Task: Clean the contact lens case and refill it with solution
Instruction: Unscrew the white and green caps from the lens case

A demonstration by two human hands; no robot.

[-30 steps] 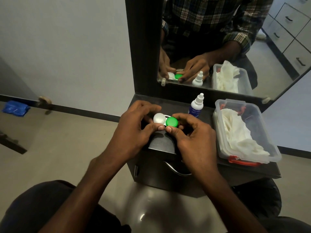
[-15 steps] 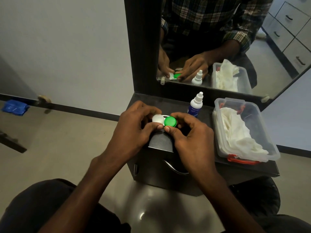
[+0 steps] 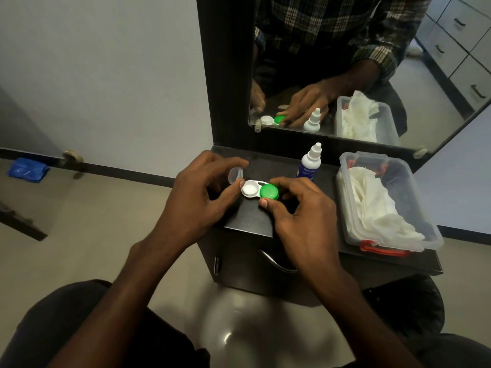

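L hand point(image 3: 196, 192) pinches clear cap point(image 3: 235, 175), lifted just above white well of lens case point(image 3: 256, 192). R hand point(image 3: 297, 216) grips case at green cap point(image 3: 269, 191), thumb on its near edge. Case on dark cabinet top point(image 3: 255, 221). Solution bottle point(image 3: 309, 163) upright just behind; tissue box point(image 3: 382, 200) to the right, mirror point(image 3: 345, 62) behind.

One lens case point(image 3: 251, 191), two caps point(image 3: 269, 191), one bottle point(image 3: 309, 162), one tub point(image 3: 430, 236).
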